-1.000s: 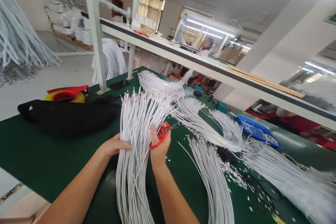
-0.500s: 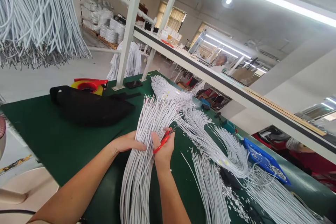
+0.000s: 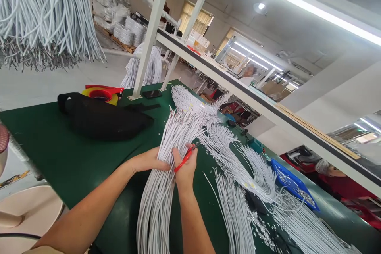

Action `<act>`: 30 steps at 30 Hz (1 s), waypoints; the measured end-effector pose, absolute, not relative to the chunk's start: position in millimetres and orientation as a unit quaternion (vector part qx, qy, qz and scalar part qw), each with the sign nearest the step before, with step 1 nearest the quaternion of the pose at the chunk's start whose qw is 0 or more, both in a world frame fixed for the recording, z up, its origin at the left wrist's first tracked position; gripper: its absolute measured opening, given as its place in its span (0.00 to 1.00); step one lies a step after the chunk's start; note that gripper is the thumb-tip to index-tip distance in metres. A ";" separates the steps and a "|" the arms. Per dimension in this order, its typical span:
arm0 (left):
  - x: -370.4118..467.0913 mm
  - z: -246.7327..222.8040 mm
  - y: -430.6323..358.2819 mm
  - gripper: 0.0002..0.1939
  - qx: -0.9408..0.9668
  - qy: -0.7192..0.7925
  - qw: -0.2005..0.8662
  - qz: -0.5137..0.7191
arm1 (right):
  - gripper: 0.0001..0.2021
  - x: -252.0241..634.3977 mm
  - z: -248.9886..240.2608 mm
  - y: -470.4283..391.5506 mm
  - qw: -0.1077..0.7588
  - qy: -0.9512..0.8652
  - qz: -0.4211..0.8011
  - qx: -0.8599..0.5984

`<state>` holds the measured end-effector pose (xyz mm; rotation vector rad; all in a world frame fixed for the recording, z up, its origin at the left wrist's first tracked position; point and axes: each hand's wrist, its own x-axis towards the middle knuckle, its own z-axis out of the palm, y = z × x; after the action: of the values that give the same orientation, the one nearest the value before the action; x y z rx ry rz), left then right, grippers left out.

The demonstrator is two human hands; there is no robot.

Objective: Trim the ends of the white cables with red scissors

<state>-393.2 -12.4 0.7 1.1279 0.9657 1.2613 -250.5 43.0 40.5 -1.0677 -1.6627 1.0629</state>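
Your L hand [image 3: 153, 160] is clasped round the L side of the white cable bundle [image 3: 157, 198], thumb across the front. Your R hand [image 3: 186, 172] is curled round the red-handled scissors [image 3: 185, 159], thumb on the bundle's R edge; blades point up & R, can't tell if they're apart. The bundle's in front of you over the green tabletop [image 3: 35, 123], far ends fanned out. More cable bundles [image 3: 235, 206] lie to your R, w/ a blue tray [image 3: 290, 171] beyond. Black bag [image 3: 104, 121] & tape dispenser [image 3: 111, 92] sit on your L.
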 end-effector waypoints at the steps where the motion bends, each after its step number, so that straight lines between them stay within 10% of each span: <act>1: -393.3 0.2 -12.4 0.29 0.483 0.412 0.558 0.534 | 0.22 -250.9 40.5 42.7 0.437 -0.667 0.423 -0.430; 30: -401.5 2.2 -24.9 0.30 0.503 0.350 0.575 0.542 | 0.16 -254.1 31.5 44.6 0.529 -0.620 0.405 -0.415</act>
<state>-401.5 -24.9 2.2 1.1778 0.8197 1.2707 -254.1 44.6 31.5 -0.9921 -1.4801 0.9667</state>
